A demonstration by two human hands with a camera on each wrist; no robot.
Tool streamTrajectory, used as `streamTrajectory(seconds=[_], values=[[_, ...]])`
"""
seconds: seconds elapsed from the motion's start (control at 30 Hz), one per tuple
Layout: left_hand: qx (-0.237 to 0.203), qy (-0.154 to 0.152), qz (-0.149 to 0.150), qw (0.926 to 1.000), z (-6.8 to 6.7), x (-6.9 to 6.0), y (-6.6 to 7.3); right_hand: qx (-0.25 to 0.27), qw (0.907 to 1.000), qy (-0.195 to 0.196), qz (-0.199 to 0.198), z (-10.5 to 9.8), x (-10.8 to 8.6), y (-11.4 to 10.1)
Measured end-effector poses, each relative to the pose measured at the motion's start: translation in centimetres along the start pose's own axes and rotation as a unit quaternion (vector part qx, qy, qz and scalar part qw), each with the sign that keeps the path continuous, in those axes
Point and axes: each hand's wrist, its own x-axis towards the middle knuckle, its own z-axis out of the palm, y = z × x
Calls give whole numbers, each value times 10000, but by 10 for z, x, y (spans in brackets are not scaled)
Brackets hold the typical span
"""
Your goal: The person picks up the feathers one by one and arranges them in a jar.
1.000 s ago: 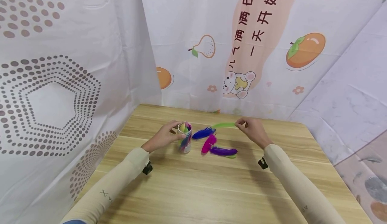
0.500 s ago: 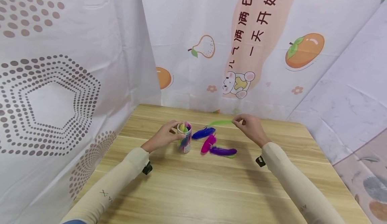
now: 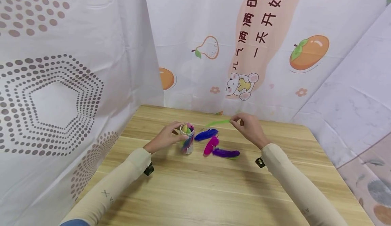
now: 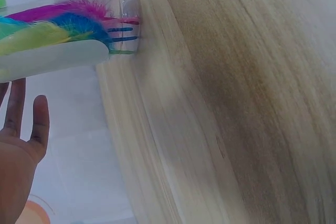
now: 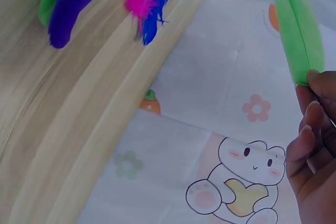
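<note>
A clear jar (image 3: 188, 144) stands upright on the table with several coloured feathers inside. My left hand (image 3: 167, 137) holds it near the rim, thumb in front; in the left wrist view the hand's lower fingers extend free of the jar (image 4: 129, 11). Between thumb and forefinger, my right hand (image 3: 248, 127) pinches the end of a light green feather (image 5: 299, 35), raised above the table and pointing left towards the jar. On the tabletop beside the jar lie a blue feather (image 3: 206, 134), a magenta feather (image 3: 211, 146) and a purple feather (image 3: 226, 153). Another green feather (image 5: 46, 6) shows partly beneath the purple one.
The wooden table (image 3: 195, 188) meets a printed white curtain (image 3: 189, 93) at its far edge. A dotted curtain (image 3: 122, 83) hangs along the left side. Black wrist mounts sit under the left cuff (image 3: 149, 169) and right cuff (image 3: 260, 162).
My right hand has moved left and slightly away from me with the green feather, bringing its tip closer to the jar. The left hand and the jar have stayed in place.
</note>
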Motion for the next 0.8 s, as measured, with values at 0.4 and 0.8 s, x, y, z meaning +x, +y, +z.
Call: streamTrajectory(seconds=[0.4,0.8], values=[[95,19,-52,9999,2,3,1,94,9995,121,-270,-7,8,-9],[-32,9,96,9999,3,1,2,243,9976,365,-529,-2,18,-24]])
